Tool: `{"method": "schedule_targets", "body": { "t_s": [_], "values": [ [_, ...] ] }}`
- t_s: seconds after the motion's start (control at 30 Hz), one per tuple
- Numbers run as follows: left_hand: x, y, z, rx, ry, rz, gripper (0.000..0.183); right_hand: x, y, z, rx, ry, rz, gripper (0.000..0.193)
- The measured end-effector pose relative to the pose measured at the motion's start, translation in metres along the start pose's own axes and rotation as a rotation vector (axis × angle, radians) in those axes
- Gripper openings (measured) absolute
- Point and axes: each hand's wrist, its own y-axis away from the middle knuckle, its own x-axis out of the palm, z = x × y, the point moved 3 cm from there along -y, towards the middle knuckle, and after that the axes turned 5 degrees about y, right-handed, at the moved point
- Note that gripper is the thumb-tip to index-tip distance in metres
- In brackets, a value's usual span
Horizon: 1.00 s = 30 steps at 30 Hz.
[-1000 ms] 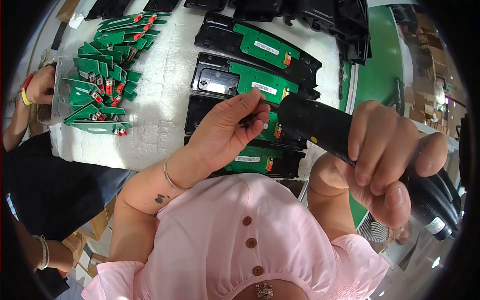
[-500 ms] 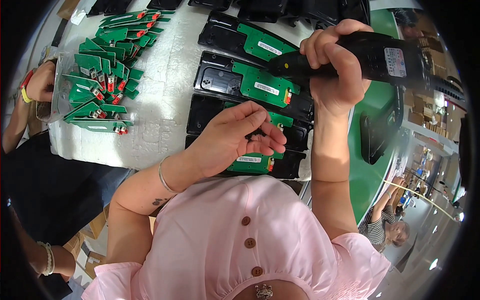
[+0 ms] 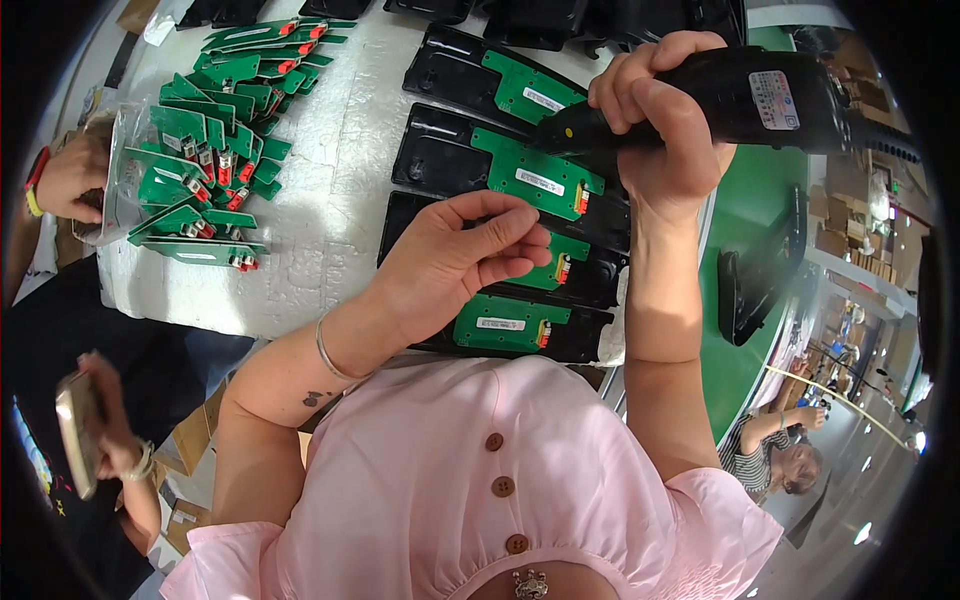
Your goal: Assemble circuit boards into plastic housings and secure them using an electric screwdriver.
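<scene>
My right hand (image 3: 668,125) is wrapped round a black electric screwdriver (image 3: 725,98). Its narrow front points left, over the gap between two black plastic housings near the top. Green circuit boards lie in these housings, among them one board (image 3: 515,172) with a white label and a red-and-white connector. Just below that board hovers my left hand (image 3: 450,255), its fingers curled and thumb against them; the small dark pieces in it, probably screws, are mostly hidden now. Beneath it lie two more housings, the nearest one carrying a circuit board (image 3: 485,325).
Many loose circuit boards (image 3: 215,130) are piled on the white foam surface (image 3: 310,230) at left. A co-worker's hand (image 3: 75,180) touches a clear bag there; another hand holds a phone (image 3: 80,435). More black housings (image 3: 540,20) line the back. A black housing (image 3: 760,270) rests on the green table.
My left hand has shifted slightly up and left, its fingers closing over the dark pieces. The screwdriver has moved a little left. A co-worker's hand with a phone has risen at lower left.
</scene>
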Motion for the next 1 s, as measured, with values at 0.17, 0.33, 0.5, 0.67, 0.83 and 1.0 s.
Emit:
{"method": "schedule_targets", "body": {
  "t_s": [0.17,0.33,0.5,0.67,0.83,1.0],
  "values": [
    [-0.005,-0.001,-0.002,0.054,0.099,0.011,0.016,0.004,0.003,0.012,-0.079,-0.011,0.025,0.023],
    [-0.005,-0.003,-0.003,0.077,0.226,0.009,0.016,0.005,0.022,0.086,-0.187,-0.163,0.336,0.044],
    [-0.001,-0.002,0.0,0.079,0.251,0.109,0.015,0.015,0.04,0.093,-0.156,-0.243,0.25,0.025],
    [-0.006,-0.002,0.007,0.072,0.303,0.132,0.023,0.02,0.041,0.083,-0.241,-0.2,0.259,0.024],
    [0.006,0.009,0.011,-0.023,0.315,0.052,0.035,0.026,0.028,0.035,-0.224,-0.048,0.065,0.038],
    [-0.001,0.015,0.009,0.045,0.022,0.166,0.031,0.023,0.009,0.011,-0.167,-0.111,0.115,0.026]
  ]
}}
